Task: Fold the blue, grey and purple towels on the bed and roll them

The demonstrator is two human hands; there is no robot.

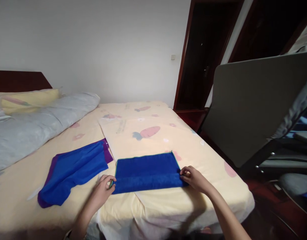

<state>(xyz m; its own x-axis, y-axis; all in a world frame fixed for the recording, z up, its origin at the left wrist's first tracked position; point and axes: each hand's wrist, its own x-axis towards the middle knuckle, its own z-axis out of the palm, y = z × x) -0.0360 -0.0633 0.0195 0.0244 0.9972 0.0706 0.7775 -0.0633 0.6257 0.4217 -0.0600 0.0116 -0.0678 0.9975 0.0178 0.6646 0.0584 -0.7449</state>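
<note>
A blue cloth lies flat on the near part of the bed, between the person's two hands. Its long axis runs left to right across the scene, with the right end slightly farther away than the left, so the strip sits at a small slant. Thin green edging follows the far side and shows at both short ends; along the near side runs a slightly lighter band, parallel to the long axis. The left hand has its grip clamped on the near left corner, thumb and fingers together, with a bit of green edging showing among them. The right hand has its grip clamped on the right end, close to the near corner, fingertips pinched together on the fabric. To the left, apart from the first, lies a second cloth, blue with purple along its left border and at its far right end; its long axis slants from near left to far right, and its surface is rumpled. The bed's cover carries a carrot print, leafy end to the left and tip to the right, and beside it grey marks resembling lettering, too faint to read.
</note>
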